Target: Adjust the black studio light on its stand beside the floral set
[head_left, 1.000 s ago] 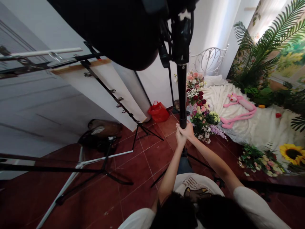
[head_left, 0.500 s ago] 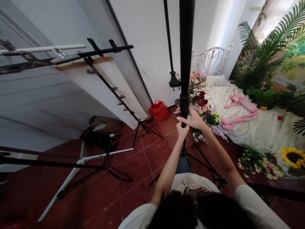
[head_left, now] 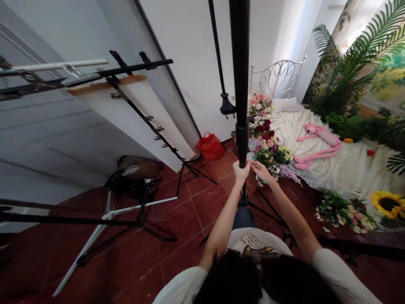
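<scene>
A tall black light stand (head_left: 241, 84) rises upright in front of me, its tripod legs spread on the floor near my knees. My left hand (head_left: 241, 172) is wrapped around its pole, just below a black collar. Close on the pole's right side, my right hand (head_left: 262, 172) has its fingers bent together in a pinch at about the same height. What lies between those fingertips is too small to make out. A black power plug (head_left: 227, 106) dangles on its cord to the left of the pole.
To the left, black stands carry a clipped white backdrop roll (head_left: 152, 114). A red plastic bag (head_left: 211, 146) sits by the wall. On the right are flowers (head_left: 265, 145), a white metal headboard (head_left: 278, 78), a pink plush toy (head_left: 319, 143) on a cream blanket (head_left: 351, 173), and a sunflower (head_left: 387, 202).
My right hand has come down from the pole's collar area to its right side, and its fingers have closed into a pinch. My left hand keeps its grip; the pole appears slightly further left.
</scene>
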A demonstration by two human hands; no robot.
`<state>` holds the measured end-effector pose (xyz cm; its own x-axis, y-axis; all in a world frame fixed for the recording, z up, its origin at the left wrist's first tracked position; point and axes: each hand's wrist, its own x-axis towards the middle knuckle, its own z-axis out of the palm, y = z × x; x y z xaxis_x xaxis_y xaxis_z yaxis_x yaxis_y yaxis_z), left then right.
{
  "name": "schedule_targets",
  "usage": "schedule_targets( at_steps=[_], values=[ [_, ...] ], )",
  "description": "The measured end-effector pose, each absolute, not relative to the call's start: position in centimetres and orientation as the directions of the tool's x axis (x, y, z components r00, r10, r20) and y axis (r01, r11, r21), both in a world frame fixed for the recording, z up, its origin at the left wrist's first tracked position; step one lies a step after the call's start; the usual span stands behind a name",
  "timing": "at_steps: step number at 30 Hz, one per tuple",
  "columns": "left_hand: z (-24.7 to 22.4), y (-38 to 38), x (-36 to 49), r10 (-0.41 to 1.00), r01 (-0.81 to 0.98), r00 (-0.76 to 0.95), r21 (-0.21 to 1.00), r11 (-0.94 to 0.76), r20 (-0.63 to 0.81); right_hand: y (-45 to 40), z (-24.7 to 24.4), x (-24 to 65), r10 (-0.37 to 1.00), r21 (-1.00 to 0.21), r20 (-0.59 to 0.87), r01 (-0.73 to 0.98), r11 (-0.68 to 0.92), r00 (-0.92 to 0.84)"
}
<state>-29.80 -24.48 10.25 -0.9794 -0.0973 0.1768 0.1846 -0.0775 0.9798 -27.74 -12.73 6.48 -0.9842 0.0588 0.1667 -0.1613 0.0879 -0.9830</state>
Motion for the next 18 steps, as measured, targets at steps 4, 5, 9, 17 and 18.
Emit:
schedule_targets(
  at_steps=[4, 5, 9, 17, 18],
  values=[
    [10.3, -24.5, -29.7, -0.094, 0.18, -0.981, 0.979, -0.09, 0.172, -13.7, 6.4, -29.4, 0.253, -0.993, 0.036, -0.006, 0.118, -0.967],
    [10.3, -24.5, -29.7, -0.096, 0.18, -0.981, 0.979, -0.091, 0.171, -14.0, 6.5, -29.9, 0.312, -0.989, 0.007, 0.039, 0.141, -0.95],
    [10.4, -24.5, -29.5, -0.086, 0.186, -0.98, 0.98, -0.063, 0.181, -14.5, 6.8, -31.1, 0.446, -0.954, -0.073, 0.192, 0.228, -0.892],
    [7.5, -26.2, -27.7, -0.058, 0.319, -0.944, 0.943, 0.093, 0.325, -13.0, 7.6, -27.7, 0.289, -0.97, -0.217, 0.174, -0.167, -0.932],
    [6.3, -26.5, -27.1, -0.083, 0.321, -0.94, 0.939, 0.121, 0.332, -12.4, 7.4, -26.7, 0.281, -0.96, -0.23, 0.17, -0.223, -0.932]
  ],
)
